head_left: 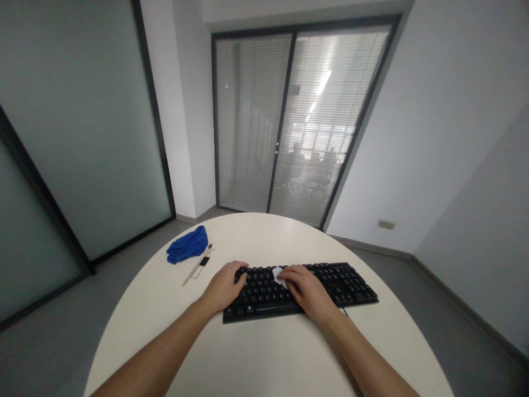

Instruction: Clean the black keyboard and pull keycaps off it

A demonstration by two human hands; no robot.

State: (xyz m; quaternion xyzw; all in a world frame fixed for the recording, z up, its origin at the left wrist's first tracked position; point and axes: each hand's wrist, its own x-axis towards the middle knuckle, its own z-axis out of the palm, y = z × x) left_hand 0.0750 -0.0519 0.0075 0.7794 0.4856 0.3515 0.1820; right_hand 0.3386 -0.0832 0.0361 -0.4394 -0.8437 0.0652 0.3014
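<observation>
A black keyboard (258,293) lies on the pale round table (256,358), tilted slightly. My left hand (225,285) grips its left end, thumb on top by the keys and the fingers around the far corner. Over the middle keys, my right hand (306,291) pinches a crumpled white wipe (278,273) and presses it against the key tops. Part of the wipe is hidden under the fingertips. The number pad at the keyboard's right end is uncovered.
On the table's left side lie a blue cloth (188,245), a thin light-handled brush (193,272) and a small black piece (204,261) with a pale thin loop. A dark cable (345,312) shows at the keyboard's near edge. Glass partitions (252,121) stand beyond.
</observation>
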